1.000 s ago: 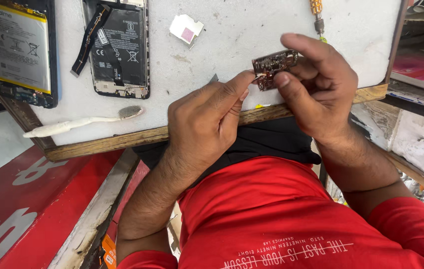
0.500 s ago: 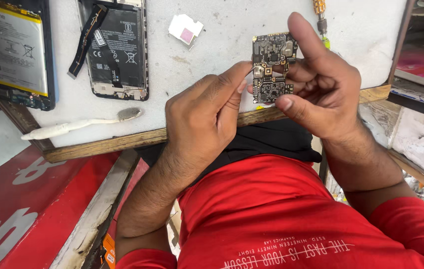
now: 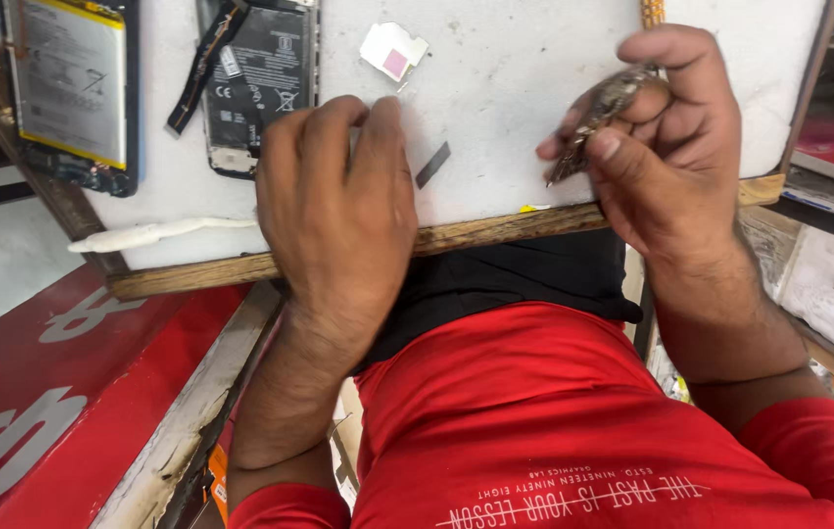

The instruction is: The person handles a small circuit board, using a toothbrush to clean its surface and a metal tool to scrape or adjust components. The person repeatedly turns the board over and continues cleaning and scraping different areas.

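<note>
My right hand (image 3: pixel 667 147) pinches a small dark phone circuit board (image 3: pixel 598 113) between thumb and fingers, held edge-on above the right part of the white work table (image 3: pixel 515 78). My left hand (image 3: pixel 333 196) rests palm down on the table near its wooden front edge, fingers curled and close together, holding nothing that I can see. A small dark strip (image 3: pixel 432 165) lies on the table just right of its fingertips.
Two opened phones lie at the back left: one with a yellow-edged battery (image 3: pixel 69 88), one dark with a loose black flex cable (image 3: pixel 260 78). A white toothbrush (image 3: pixel 157 233) lies by the front edge. A small white-and-pink chip piece (image 3: pixel 392 51) sits behind. Shelves stand right.
My left hand has let go of the board and dropped to the table. My right hand has turned the board from face-on to edge-on and moved it right.
</note>
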